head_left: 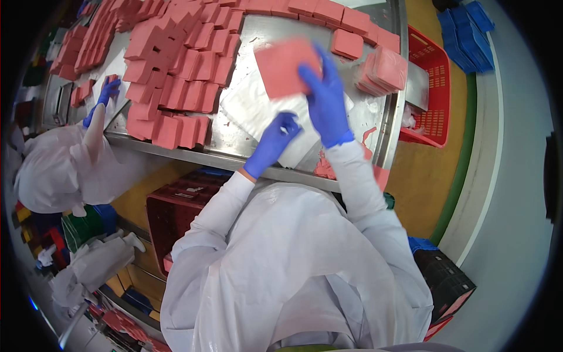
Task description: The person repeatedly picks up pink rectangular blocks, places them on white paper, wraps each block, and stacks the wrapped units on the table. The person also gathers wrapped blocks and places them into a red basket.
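Note:
My right hand [326, 102], in a blue glove, grips a flat pink square slab [287, 69] with rounded corners by its right side. The slab is raised above the metal table and slightly blurred. Below and left of it, my gloved left hand [274, 141] hovers over a white sheet [252, 108]. Its fingers are curled, with thumb and fingertips drawn together; what they hold, if anything, cannot be made out. A small stack of pink slabs [382, 70] stands right of my right hand, with a single pink piece [347, 44] behind it.
Rows of pink slabs [193, 64] cover the table's left side and far edge. Pink scraps [324, 166] lie near the front edge. A red crate [434, 88] stands to the right, and a dark red crate [176, 205] below the table. At left, a co-worker's gloved hand [105, 94] touches slabs.

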